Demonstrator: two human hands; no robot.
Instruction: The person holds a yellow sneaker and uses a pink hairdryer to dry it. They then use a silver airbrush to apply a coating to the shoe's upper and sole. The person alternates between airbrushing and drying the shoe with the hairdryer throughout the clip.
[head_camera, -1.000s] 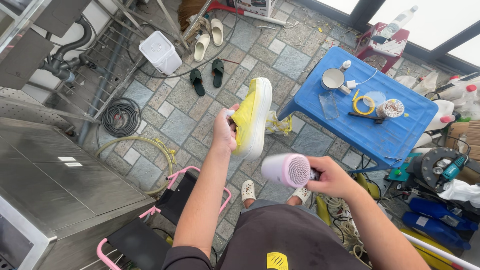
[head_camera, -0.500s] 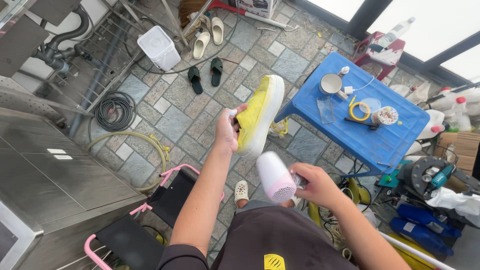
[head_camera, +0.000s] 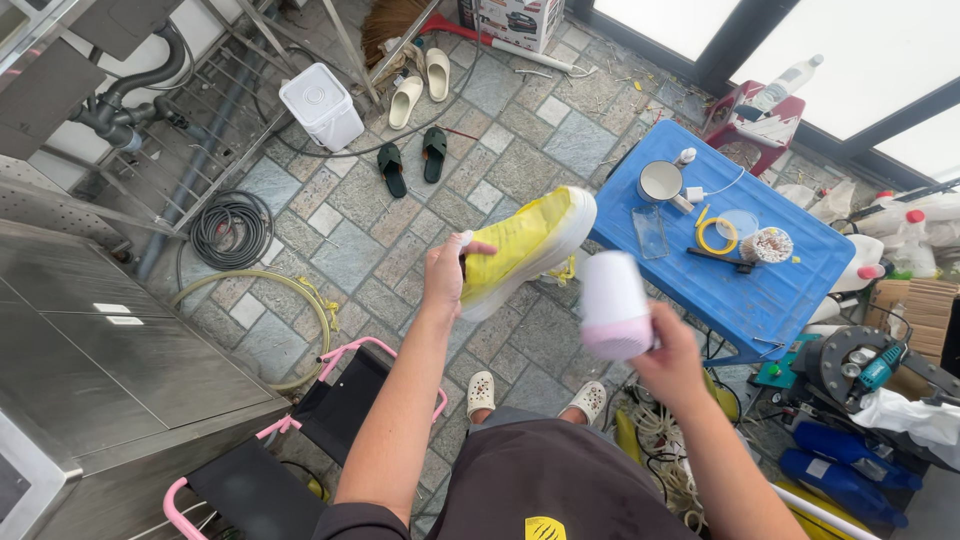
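Note:
My left hand grips a yellow sneaker by its heel end, holding it out in front of me with the toe pointing up and right. My right hand holds a pink and white hair dryer by its handle. The dryer's barrel points up toward the sneaker's white sole, a short gap apart from it. Both are held in the air above a stone tile floor.
A blue plastic table on the right carries a mug, a glass, yellow tape and small items. A pink-framed black stool stands below left, a steel counter at far left. A coiled hose, sandals, a white bucket and tools lie around.
My right hand has swung the hair dryer from pointing sideways to pointing up at the sneaker. The sneaker has tilted and shifted slightly right.

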